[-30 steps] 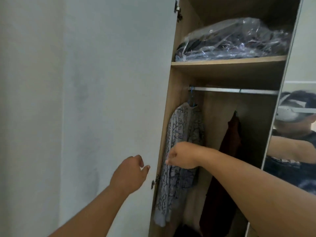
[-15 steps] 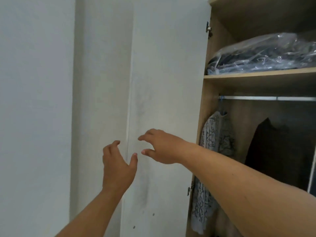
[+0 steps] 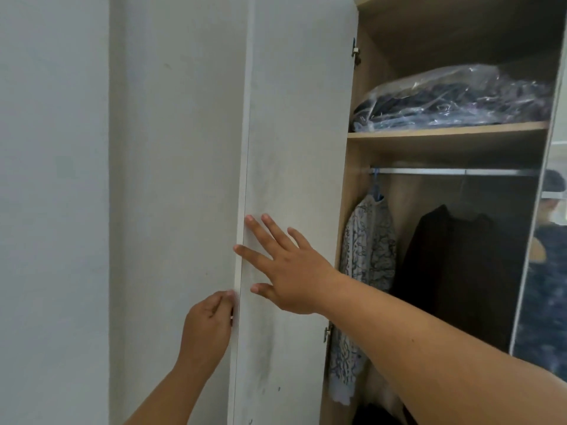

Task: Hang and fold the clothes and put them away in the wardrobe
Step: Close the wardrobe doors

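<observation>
The wardrobe (image 3: pixel 448 139) stands open, its white door (image 3: pixel 294 148) swung out to the left, with a patterned shirt (image 3: pixel 368 250) and a dark garment (image 3: pixel 454 271) hanging from the rail (image 3: pixel 454 171). The right hand (image 3: pixel 285 271) reaches across with fingers spread flat on the door's face. The left hand (image 3: pixel 208 326), arm raised from below, is curled with fingertips pinching the door's edge.

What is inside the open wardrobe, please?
On the upper shelf lies a clear plastic bag holding dark clothes. From the rail hang a patterned grey garment and a dark garment. The person's right arm covers the wardrobe's bottom.
</observation>
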